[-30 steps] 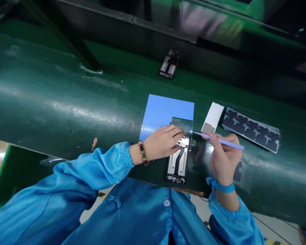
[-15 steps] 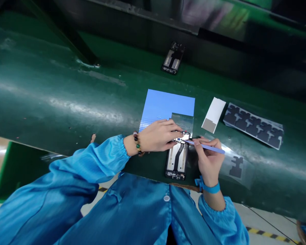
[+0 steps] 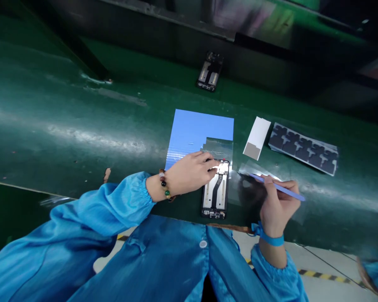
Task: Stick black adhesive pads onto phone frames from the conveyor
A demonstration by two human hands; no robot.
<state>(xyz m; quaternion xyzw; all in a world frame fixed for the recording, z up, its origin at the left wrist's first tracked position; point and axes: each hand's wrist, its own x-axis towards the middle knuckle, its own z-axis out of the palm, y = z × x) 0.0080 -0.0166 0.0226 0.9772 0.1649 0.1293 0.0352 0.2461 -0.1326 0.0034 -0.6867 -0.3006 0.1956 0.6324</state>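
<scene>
An opened phone [image 3: 214,191], its inner metal plate and dark flex strip facing up, lies near the table's front edge. My left hand [image 3: 193,172] grips it at its upper left, fingers curled over the bright part at the top end. Off to the right, my right hand [image 3: 277,205] pinches slim blue-violet tweezers [image 3: 282,188], tip pointing left. That tip is over a clear film [image 3: 244,167] on the table, apart from the phone. Under my right hand, part of the film is hidden.
A blue sheet [image 3: 201,121] with a clear film piece [image 3: 219,145] lies beyond the phone. To the right are a white card [image 3: 257,133] and a stack of black die-cut sticker sheets [image 3: 304,149]. Another opened phone [image 3: 210,71] lies farther back. A dark post [image 3: 78,46] stands at left.
My right hand has drawn the tweezers away from the phone's top end, rightward onto the clear film. My left hand has stayed at the phone, its fingers slightly shifted. The view has moved slightly.
</scene>
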